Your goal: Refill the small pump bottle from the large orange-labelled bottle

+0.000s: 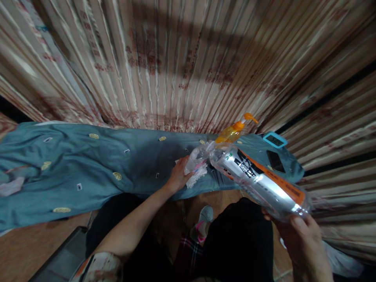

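My right hand point(307, 235) is wrapped round the base of a large clear plastic bottle point(258, 180) with a silver and orange label. This bottle is tilted, its narrow end pointing left and upward in the picture. My left hand point(178, 175) grips a small clear plastic bottle point(197, 156), whose neck is close to the narrow end of the large one. I cannot tell whether the two touch, or whether liquid passes between them. Under the small bottle lies a white, ruffled tissue-like piece point(197, 178). Just behind the bottles stands an orange pump bottle point(230, 133).
A teal cloth point(141, 156) with pineapple prints covers the long narrow surface. At its right end are a blue-framed device point(275, 140) and a dark phone point(275, 161). Pleated curtains point(176, 70) hang behind and at the right. A shoe point(205, 215) shows on the tiled floor.
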Motion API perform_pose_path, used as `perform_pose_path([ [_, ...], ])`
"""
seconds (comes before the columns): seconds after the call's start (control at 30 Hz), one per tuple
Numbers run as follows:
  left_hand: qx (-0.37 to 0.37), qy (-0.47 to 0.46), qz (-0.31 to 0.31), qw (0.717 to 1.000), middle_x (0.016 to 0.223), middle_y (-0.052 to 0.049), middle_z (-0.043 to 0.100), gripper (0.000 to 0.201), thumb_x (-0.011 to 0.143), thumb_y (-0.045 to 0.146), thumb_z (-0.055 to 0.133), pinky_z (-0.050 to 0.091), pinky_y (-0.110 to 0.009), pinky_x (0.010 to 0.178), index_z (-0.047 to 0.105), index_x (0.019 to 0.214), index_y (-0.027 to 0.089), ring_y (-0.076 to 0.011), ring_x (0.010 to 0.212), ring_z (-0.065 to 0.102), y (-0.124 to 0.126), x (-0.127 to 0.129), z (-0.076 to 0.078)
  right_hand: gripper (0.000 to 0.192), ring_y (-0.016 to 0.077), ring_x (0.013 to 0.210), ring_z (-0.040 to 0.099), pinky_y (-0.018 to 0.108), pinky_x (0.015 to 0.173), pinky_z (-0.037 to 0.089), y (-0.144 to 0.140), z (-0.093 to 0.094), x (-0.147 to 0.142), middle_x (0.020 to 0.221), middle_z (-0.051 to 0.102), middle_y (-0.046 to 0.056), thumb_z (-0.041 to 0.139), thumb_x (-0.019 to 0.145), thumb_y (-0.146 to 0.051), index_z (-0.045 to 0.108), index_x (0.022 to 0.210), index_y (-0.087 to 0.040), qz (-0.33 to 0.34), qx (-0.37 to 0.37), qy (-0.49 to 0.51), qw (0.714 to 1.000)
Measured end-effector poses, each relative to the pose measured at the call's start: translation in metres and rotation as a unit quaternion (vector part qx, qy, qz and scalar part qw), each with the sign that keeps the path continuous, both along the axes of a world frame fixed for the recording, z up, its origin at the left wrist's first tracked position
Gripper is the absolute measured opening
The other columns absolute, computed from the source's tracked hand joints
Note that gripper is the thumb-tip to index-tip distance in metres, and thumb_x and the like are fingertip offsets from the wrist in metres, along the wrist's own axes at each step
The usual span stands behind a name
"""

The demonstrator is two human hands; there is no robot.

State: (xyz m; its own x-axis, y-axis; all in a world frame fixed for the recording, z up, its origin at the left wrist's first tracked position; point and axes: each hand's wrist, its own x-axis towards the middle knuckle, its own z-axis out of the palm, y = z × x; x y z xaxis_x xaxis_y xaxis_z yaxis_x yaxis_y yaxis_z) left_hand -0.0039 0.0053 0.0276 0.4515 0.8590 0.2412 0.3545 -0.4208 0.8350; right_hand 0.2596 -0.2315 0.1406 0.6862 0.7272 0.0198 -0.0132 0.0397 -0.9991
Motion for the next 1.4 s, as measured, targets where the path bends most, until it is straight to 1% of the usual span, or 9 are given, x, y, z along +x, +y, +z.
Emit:
perform_pose_path([
  [0.17, -0.002, 0.000, 0.000, 1.000, 0.138, -0.011, 0.058, 0.060, 0.082, 0.026, 0.071, 0.047, -0.048, 0.109, 0.048, 0.138, 0.021, -0.0308, 0.128, 0.056, 0.000, -0.001, 0.001, 0.059, 0.0247, 0.063, 0.069, 0.036, 0.056, 0.061, 0.000, 0.004, -0.004, 0.091, 0.076, 0.009, 0.085, 0.057, -0.041, 0.072, 0.111, -0.022, 0.004, 0.010, -0.010, 1.000],
  [0.3, 0.006, 0.001, 0.000, 1.000, 0.137, -0.011, 0.058, 0.060, 0.083, 0.028, 0.071, 0.046, -0.048, 0.110, 0.047, 0.138, 0.021, -0.0312, 0.129, 0.055, -0.001, -0.001, 0.000, 0.059, 0.0244, 0.064, 0.070, 0.034, 0.056, 0.060, 0.001, 0.004, -0.005, 0.094, 0.076, 0.010, 0.084, 0.060, -0.042, 0.071, 0.114, -0.021, 0.010, 0.017, -0.021, 1.000],
  [0.57, 0.011, -0.001, 0.002, 1.000, 0.138, -0.013, 0.058, 0.065, 0.082, 0.028, 0.074, 0.046, -0.048, 0.110, 0.046, 0.141, 0.020, -0.0315, 0.130, 0.055, 0.000, 0.000, -0.003, 0.062, 0.0240, 0.063, 0.070, 0.034, 0.056, 0.060, 0.002, 0.001, -0.002, 0.093, 0.076, 0.010, 0.084, 0.059, -0.040, 0.071, 0.116, -0.020, 0.006, 0.020, -0.013, 1.000],
  [0.7, 0.009, -0.003, 0.002, 1.000, 0.138, -0.012, 0.058, 0.064, 0.083, 0.028, 0.074, 0.047, -0.048, 0.109, 0.047, 0.140, 0.022, -0.0307, 0.130, 0.055, 0.000, -0.001, -0.002, 0.061, 0.0235, 0.060, 0.069, 0.033, 0.052, 0.059, 0.005, 0.005, -0.010, 0.091, 0.076, 0.010, 0.085, 0.057, -0.040, 0.072, 0.113, -0.019, 0.001, 0.026, -0.016, 1.000],
  [0.83, 0.010, -0.003, 0.002, 1.000, 0.138, -0.011, 0.059, 0.064, 0.082, 0.027, 0.074, 0.047, -0.048, 0.109, 0.047, 0.140, 0.022, -0.0305, 0.130, 0.055, 0.000, -0.001, -0.001, 0.058, 0.0230, 0.062, 0.070, 0.031, 0.054, 0.059, 0.005, 0.010, -0.017, 0.093, 0.076, 0.009, 0.083, 0.063, -0.041, 0.071, 0.115, -0.020, -0.001, 0.023, -0.019, 1.000],
  [1.0, 0.004, 0.000, 0.004, 1.000, 0.137, -0.013, 0.058, 0.064, 0.082, 0.029, 0.073, 0.047, -0.049, 0.109, 0.047, 0.140, 0.020, -0.0313, 0.129, 0.056, 0.001, 0.000, -0.002, 0.061, 0.0235, 0.060, 0.069, 0.032, 0.054, 0.059, 0.003, 0.006, -0.007, 0.083, 0.075, 0.007, 0.087, 0.054, -0.040, 0.072, 0.110, -0.021, -0.002, 0.013, -0.008, 1.000],
  [1.13, 0.008, 0.000, 0.007, 1.000, 0.138, -0.012, 0.058, 0.064, 0.082, 0.028, 0.073, 0.046, -0.049, 0.110, 0.046, 0.140, 0.022, -0.0312, 0.131, 0.055, 0.001, 0.000, -0.003, 0.061, 0.0244, 0.061, 0.070, 0.034, 0.054, 0.060, 0.004, 0.003, -0.002, 0.086, 0.075, 0.007, 0.087, 0.052, -0.040, 0.073, 0.109, -0.022, -0.011, 0.010, -0.005, 1.000],
  [1.23, 0.009, 0.003, 0.005, 1.000, 0.139, -0.012, 0.057, 0.065, 0.082, 0.026, 0.073, 0.045, -0.048, 0.111, 0.046, 0.140, 0.022, -0.0304, 0.131, 0.054, 0.001, 0.000, -0.003, 0.063, 0.0248, 0.061, 0.070, 0.035, 0.053, 0.060, 0.005, 0.005, -0.005, 0.088, 0.076, 0.008, 0.087, 0.050, -0.041, 0.073, 0.109, -0.022, -0.023, 0.014, -0.012, 1.000],
  [1.4, 0.010, 0.007, 0.003, 1.000, 0.140, -0.011, 0.057, 0.065, 0.082, 0.026, 0.073, 0.046, -0.048, 0.111, 0.044, 0.141, 0.023, -0.0297, 0.132, 0.054, 0.001, 0.000, -0.004, 0.065, 0.0264, 0.061, 0.070, 0.037, 0.051, 0.060, 0.006, 0.012, -0.016, 0.093, 0.076, 0.009, 0.086, 0.055, -0.043, 0.072, 0.115, -0.022, -0.008, 0.010, -0.019, 1.000],
])
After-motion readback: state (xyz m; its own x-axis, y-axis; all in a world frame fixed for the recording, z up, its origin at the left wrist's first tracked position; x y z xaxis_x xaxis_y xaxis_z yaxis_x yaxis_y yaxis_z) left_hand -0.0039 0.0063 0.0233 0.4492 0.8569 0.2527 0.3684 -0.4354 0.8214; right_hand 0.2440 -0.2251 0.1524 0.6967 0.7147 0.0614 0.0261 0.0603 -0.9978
